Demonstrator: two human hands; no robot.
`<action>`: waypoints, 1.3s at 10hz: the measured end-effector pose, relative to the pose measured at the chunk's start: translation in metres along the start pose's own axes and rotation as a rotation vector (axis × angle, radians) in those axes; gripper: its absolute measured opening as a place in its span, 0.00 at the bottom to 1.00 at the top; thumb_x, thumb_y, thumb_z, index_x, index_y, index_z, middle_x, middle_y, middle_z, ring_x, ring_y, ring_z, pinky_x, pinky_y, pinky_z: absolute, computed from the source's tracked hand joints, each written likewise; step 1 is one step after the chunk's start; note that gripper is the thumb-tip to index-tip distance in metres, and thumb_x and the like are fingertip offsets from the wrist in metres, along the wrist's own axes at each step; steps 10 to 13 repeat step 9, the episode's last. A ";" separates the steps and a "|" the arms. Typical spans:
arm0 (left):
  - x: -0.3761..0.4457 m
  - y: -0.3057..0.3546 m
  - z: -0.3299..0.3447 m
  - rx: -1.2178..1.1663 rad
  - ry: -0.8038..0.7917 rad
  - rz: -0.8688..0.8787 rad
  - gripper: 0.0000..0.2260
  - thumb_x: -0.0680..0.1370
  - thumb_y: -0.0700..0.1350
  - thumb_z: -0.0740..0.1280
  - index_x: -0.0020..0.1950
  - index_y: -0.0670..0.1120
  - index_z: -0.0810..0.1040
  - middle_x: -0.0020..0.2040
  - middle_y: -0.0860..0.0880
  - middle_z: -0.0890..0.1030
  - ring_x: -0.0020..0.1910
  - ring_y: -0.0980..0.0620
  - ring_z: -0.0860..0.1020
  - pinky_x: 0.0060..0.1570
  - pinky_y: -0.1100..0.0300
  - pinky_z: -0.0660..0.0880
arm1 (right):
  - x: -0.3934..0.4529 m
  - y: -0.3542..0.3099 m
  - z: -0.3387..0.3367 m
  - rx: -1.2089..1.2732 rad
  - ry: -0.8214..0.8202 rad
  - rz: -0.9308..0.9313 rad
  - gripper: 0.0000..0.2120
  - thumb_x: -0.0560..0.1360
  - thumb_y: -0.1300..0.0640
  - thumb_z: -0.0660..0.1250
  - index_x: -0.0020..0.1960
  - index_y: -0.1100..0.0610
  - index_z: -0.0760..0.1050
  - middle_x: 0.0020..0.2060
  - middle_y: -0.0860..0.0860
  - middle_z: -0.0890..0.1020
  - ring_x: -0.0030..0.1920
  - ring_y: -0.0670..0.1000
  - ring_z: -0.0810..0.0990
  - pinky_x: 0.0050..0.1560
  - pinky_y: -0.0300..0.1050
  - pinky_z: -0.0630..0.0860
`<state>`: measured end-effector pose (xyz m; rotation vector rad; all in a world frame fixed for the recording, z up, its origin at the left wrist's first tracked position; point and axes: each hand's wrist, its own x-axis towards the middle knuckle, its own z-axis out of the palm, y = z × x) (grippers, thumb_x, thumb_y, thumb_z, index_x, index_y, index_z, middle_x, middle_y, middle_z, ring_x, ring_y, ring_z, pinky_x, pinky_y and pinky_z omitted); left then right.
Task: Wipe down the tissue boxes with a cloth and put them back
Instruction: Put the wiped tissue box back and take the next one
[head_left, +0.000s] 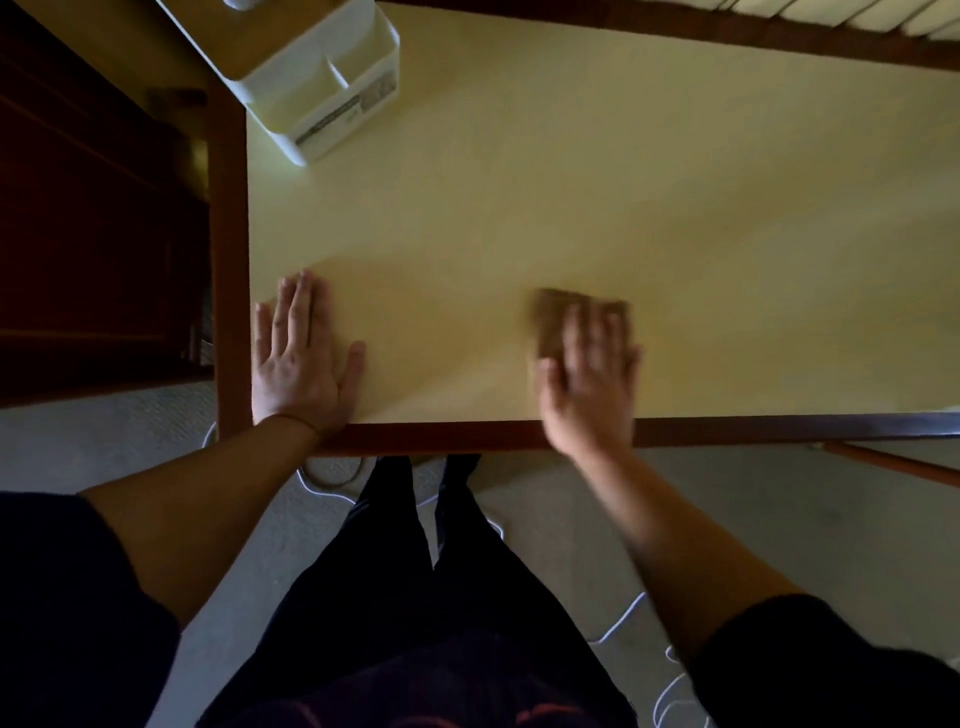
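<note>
One brown cloth lies flat on the pale yellow worktop, pinned under the right hand. That hand's fingers are spread and pressed flat on the cloth, which pokes out past the fingertips and on the thumb side; both hand and cloth are blurred. Well off to the left of those fingers, the left hand rests palm-down on the bare worktop near its left corner, fingers held loosely together, thumb splayed out, gripping nothing.

Far beyond the left fingertips, at the worktop's far left corner, stands one white plastic tissue box holder with open side compartments. A label strip runs along its near wall, but the printing is too small and blurred to read.

The worktop has a reddish-brown wooden edge. Below it, white cable loops across the grey carpet beside the person's dark trousers.
</note>
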<state>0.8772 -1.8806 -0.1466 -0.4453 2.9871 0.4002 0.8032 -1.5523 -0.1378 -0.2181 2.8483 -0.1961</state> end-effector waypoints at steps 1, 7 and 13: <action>0.000 0.002 -0.001 0.013 -0.009 -0.004 0.36 0.82 0.60 0.52 0.85 0.42 0.50 0.85 0.43 0.52 0.84 0.43 0.48 0.82 0.42 0.44 | 0.005 0.069 -0.016 0.107 0.033 0.446 0.36 0.84 0.36 0.43 0.86 0.50 0.43 0.86 0.51 0.46 0.85 0.56 0.43 0.82 0.68 0.44; -0.001 -0.006 -0.001 0.012 -0.049 0.034 0.36 0.83 0.60 0.53 0.84 0.40 0.53 0.85 0.42 0.53 0.84 0.42 0.50 0.81 0.41 0.47 | -0.037 -0.099 0.023 -0.007 -0.045 -0.311 0.33 0.85 0.40 0.56 0.86 0.50 0.52 0.86 0.49 0.51 0.86 0.53 0.47 0.82 0.66 0.48; 0.002 -0.013 -0.014 -0.115 -0.119 0.051 0.37 0.81 0.64 0.54 0.84 0.42 0.54 0.84 0.43 0.54 0.84 0.43 0.51 0.82 0.43 0.48 | -0.021 -0.085 -0.002 0.018 -0.085 -0.290 0.37 0.84 0.36 0.54 0.87 0.49 0.47 0.86 0.48 0.48 0.86 0.52 0.45 0.82 0.68 0.48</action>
